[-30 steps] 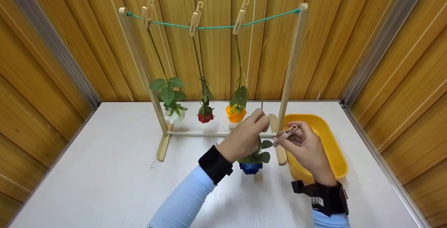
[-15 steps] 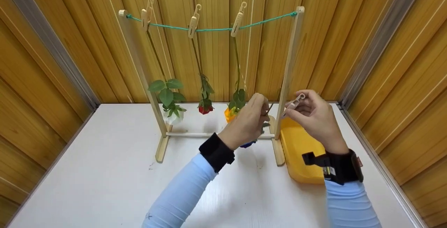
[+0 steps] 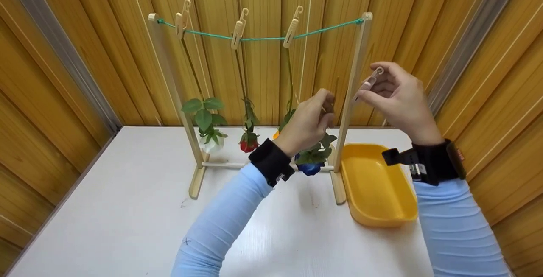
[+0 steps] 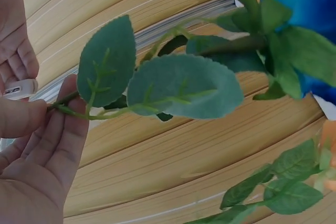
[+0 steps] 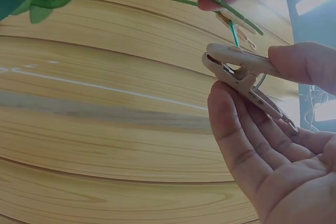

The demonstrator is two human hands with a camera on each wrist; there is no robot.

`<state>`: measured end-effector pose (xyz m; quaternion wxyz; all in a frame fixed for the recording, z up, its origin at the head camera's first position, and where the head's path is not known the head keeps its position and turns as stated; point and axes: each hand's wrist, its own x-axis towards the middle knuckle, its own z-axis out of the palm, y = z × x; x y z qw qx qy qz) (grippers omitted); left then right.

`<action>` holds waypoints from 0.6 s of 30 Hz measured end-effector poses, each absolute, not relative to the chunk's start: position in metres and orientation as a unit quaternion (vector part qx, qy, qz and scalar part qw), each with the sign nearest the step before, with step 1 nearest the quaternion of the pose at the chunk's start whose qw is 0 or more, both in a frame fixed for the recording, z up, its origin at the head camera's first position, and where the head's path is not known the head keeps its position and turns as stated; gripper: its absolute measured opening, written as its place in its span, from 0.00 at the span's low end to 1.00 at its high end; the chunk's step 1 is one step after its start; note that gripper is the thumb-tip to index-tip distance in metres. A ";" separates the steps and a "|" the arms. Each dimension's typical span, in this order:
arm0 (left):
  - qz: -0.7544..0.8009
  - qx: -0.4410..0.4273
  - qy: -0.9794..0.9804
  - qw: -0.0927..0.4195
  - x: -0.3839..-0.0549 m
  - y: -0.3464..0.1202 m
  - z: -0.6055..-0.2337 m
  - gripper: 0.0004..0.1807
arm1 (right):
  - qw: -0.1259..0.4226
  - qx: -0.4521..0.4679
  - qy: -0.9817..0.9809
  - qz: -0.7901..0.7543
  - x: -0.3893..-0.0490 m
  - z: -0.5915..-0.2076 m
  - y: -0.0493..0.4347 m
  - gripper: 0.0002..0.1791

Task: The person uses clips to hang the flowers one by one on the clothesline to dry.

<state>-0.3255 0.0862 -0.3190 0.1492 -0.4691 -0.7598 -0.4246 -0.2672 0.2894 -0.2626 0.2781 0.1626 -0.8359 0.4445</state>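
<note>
My left hand [image 3: 307,120] pinches the green stem of a blue rose [image 3: 310,167] between thumb and fingers. The rose hangs bloom down, its leaves [image 4: 184,85] spread below the hand. To the right of the rack's right post, my right hand [image 3: 401,94] holds a beige clothespin [image 3: 370,82] between thumb and fingers. The right wrist view shows the clothespin [image 5: 244,74] with its tip slightly parted and nothing in it. Above the hands runs a green cord [image 3: 263,38], where three clothespins hold a white rose [image 3: 212,143], a red rose [image 3: 249,143] and a mostly hidden orange rose [image 3: 276,134] by their stems.
The cord is tied between two wooden posts, the right post [image 3: 354,94] standing between my hands. A white crossbar [image 3: 225,165] joins their feet. A yellow plastic basin [image 3: 377,183] sits right of the rack on the white table [image 3: 127,209]. Wood-patterned walls enclose it.
Both hands have risen, the right one also moving right with the clothespin. The blue rose has been lifted from near the table's middle up toward the right post.
</note>
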 end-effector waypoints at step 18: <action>-0.438 -0.403 -0.794 0.130 -0.351 0.110 -0.281 0.05 | 0.320 0.186 -0.809 0.457 -0.292 -0.185 0.291 0.17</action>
